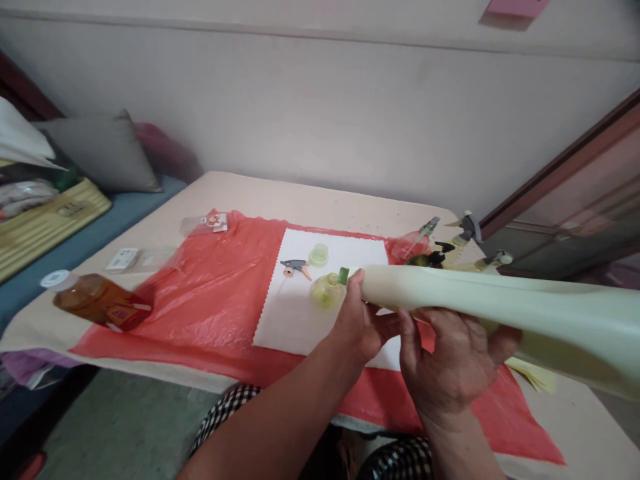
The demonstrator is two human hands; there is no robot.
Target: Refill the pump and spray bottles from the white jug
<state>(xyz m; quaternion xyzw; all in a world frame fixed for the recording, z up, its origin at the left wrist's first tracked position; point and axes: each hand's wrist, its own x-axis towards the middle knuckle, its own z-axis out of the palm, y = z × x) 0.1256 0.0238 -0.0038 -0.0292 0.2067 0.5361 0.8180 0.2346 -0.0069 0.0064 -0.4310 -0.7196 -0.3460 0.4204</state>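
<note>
A large pale green bottle (480, 293) lies tipped nearly on its side in the air, its narrow end pointing left. My left hand (363, 320) is closed around that narrow end. Further along, my right hand (450, 357) supports the body from below with fingers bent against it. A small green piece (343, 275) shows at the bottle's mouth, close to the neck of a round, see-through yellowish bottle (326, 293). Behind it on the white sheet (285, 327) are a clear greenish cup-like piece (319, 255) and a grey and orange spray trigger head (296, 268).
Red plastic sheeting (210, 307) covers much of the table (240, 190). An amber-filled bottle (100, 300) leans at the left. Several pump and spray bottles (467, 230) stand at the back right. Clear packaging (200, 225) lies at the back left; yellow paper (535, 375) sits right.
</note>
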